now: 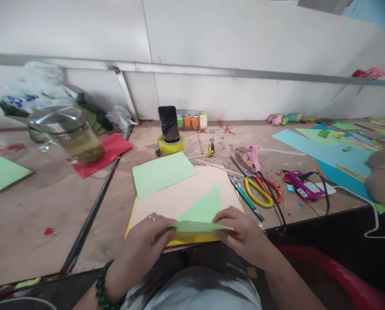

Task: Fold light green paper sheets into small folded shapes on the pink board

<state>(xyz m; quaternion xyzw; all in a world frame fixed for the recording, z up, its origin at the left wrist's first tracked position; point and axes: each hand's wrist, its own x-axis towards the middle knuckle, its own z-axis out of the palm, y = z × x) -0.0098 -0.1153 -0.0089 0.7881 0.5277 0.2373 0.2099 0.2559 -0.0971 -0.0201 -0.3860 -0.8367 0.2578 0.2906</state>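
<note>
A light green sheet of paper point(205, 204) is held low over the table's front edge, its near part folded up into a narrow strip and its far part tapering to a point. My left hand point(150, 241) pinches the strip's left end between thumb and fingers. At the right end, my right hand point(239, 230) grips the same paper. Beneath lies a stack of pale pink paper point(160, 209) with yellow showing at its edges. Another light green sheet point(163, 173) rests on the stack's far left part.
Scissors point(259, 189), a green cutter point(249, 201), a pink glue gun point(253, 158) and a purple power strip point(304, 186) lie to the right. A phone point(168, 124) leans upright on a yellow tape roll point(171, 145). A glass jar of tea point(72, 137) stands left. Another person's hand point(384, 176) is far right.
</note>
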